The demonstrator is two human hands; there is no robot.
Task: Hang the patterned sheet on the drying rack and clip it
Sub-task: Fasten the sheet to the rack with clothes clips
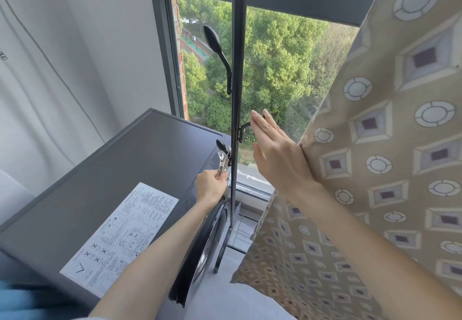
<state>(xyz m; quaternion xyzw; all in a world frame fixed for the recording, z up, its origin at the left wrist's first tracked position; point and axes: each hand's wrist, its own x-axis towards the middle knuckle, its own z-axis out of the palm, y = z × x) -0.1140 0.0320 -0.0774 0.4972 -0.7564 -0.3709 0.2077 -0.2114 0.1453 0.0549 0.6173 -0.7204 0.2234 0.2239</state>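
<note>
Evidently the patterned sheet [375, 144] hangs draped at the right. The right hand [277, 154], fingers straight, holds its edge aside, likely for room, while the left hand [211, 186] pinches a metal clip [223, 162] hooked on the upright pole [236, 69].

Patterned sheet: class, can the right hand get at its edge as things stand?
Probably yes: the right hand is open and empty, right beside the patterned sheet, with nothing between them.
</note>
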